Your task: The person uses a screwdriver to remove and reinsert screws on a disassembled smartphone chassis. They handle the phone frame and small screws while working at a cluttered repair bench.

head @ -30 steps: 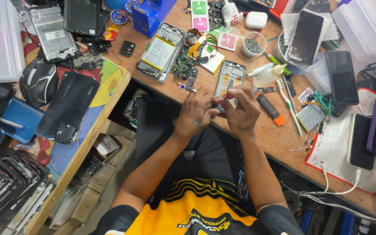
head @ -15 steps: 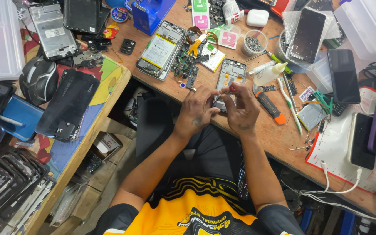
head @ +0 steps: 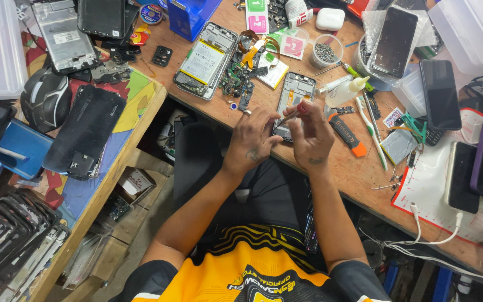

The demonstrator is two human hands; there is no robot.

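My left hand (head: pixel 254 136) and my right hand (head: pixel 310 137) meet at the near edge of a wooden workbench (head: pixel 359 168), over the lower end of an opened phone frame (head: pixel 293 96). My right hand pinches a thin screwdriver (head: pixel 292 116) with a red cap, its tip pointing toward my left fingers. My left hand wears a ring and pinches something small that I cannot make out. A second opened phone (head: pixel 205 59) with a yellow-edged battery lies farther left, with loose circuit boards (head: pixel 242 78) beside it.
An orange-and-black tool (head: pixel 346 132), a toothbrush (head: pixel 371 130), a small glue bottle (head: pixel 346 91) and a cup of screws (head: pixel 325 52) lie right of my hands. Several phones (head: pixel 439 94) sit at the right. A side table (head: pixel 102 184) at left holds a black phone back (head: pixel 84 131).
Both hands have moved up from the bench edge onto the lower end of the opened phone frame. The screwdriver now points toward my left fingers.
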